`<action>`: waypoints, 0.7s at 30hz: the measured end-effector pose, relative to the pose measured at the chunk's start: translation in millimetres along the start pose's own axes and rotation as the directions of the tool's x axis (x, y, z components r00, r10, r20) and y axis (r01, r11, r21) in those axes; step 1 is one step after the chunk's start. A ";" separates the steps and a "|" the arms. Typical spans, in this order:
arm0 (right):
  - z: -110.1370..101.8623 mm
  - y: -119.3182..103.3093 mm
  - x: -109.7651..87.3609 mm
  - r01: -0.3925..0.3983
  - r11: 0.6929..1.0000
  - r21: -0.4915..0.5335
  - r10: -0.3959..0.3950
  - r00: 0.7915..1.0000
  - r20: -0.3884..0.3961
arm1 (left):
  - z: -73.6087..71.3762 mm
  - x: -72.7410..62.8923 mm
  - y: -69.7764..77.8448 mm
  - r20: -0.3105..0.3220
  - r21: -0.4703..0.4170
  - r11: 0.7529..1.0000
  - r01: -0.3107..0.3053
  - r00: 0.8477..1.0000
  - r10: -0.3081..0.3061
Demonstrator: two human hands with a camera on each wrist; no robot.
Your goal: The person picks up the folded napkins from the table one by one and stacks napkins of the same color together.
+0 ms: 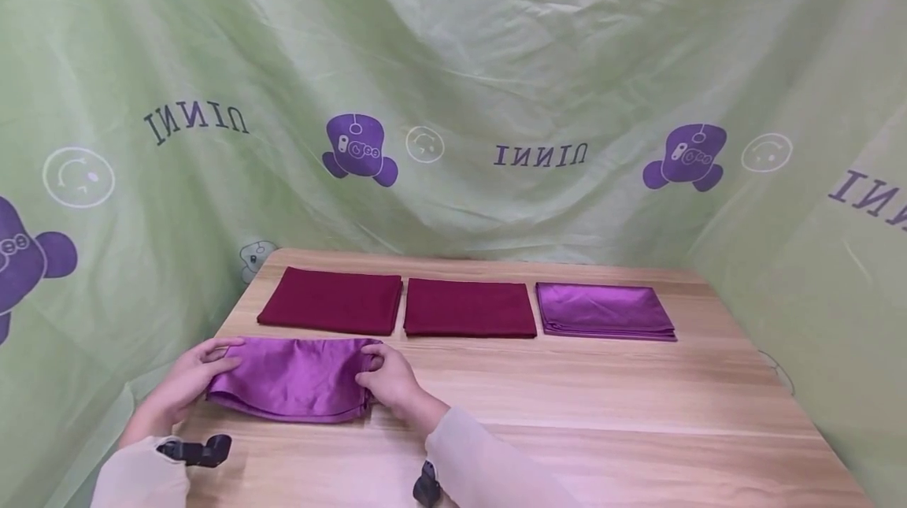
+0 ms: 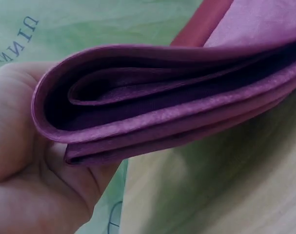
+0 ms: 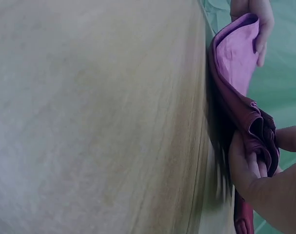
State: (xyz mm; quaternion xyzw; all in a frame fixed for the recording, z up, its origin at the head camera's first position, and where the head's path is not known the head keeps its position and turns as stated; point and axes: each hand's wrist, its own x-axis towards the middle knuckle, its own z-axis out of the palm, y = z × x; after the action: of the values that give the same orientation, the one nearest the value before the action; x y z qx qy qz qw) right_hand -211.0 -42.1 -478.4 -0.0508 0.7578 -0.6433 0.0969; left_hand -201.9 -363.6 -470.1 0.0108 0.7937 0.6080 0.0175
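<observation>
A folded purple satin cloth point(image 1: 298, 382) is held between both hands at the left front of the table. My left hand point(image 1: 186, 379) grips its left end, fingers over the upper corner. The right end is pinched by my right hand point(image 1: 395, 383), thumb and fingers bent around the layers. In the left wrist view, the stacked folds of the cloth point(image 2: 162, 109) show side-on against the palm. The right wrist view shows fingers in among the layers and a shadow under the cloth point(image 3: 235, 63), whose end appears raised off the wood.
Along the back of the wooden table point(image 1: 567, 398) lie a dark red folded cloth point(image 1: 333, 301), a second dark red folded cloth point(image 1: 469, 309) and another purple folded cloth point(image 1: 605, 309). A green printed curtain point(image 1: 453, 59) surrounds the table at the back and sides.
</observation>
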 end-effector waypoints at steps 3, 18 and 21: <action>-2.0 -1.8 0.1 -0.001 1.000 0.019 0.001 1.000 -0.004 | -0.1 0.9 4.1 0.018 -0.017 0.999 -0.032 0.999 0.032; -48.4 -23.7 10.9 0.024 0.998 0.049 -0.026 0.999 0.038 | 14.9 10.7 21.5 0.034 -0.035 0.988 -0.152 0.988 0.153; -63.5 -29.2 14.6 0.020 0.999 0.043 -0.022 0.999 0.044 | 24.1 16.3 32.2 0.032 0.025 0.990 -0.142 0.989 0.141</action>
State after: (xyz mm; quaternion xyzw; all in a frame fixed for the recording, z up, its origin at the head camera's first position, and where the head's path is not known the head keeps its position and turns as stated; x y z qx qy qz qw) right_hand -240.2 11.3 -441.0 -0.0711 0.7411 -0.6588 0.1081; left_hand -217.4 -331.4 -445.6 0.0767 0.7988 0.5966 -0.0138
